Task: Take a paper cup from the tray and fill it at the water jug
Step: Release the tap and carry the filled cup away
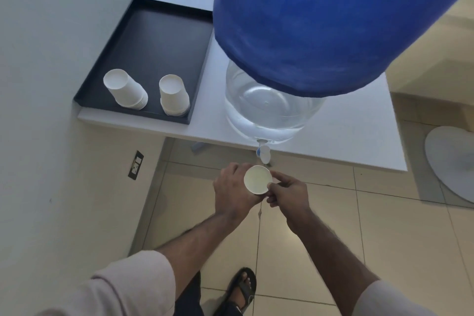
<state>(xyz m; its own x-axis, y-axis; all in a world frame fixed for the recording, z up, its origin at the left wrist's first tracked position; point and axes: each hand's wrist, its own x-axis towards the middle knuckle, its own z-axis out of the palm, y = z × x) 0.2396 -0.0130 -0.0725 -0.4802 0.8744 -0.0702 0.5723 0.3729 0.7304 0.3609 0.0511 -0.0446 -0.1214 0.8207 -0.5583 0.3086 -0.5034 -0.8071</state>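
Note:
A white paper cup (257, 178) is held upright, mouth up, just below and in front of the jug's tap (264, 153). My left hand (232, 188) wraps its left side. My right hand (287, 191) pinches its right rim. The clear water jug (269, 108) with a blue cover (320, 20) stands on the white table (359, 141), tap overhanging the front edge. The black tray (154, 41) on the table's left holds two stacks of upside-down paper cups (125, 88) (174, 95). No water stream is visible.
A white wall (51, 84) with a socket plate (136, 165) runs along the left. Tiled floor lies below, with my sandalled foot (242, 287) under my arms. A grey fan base (451, 159) sits on the floor at the right.

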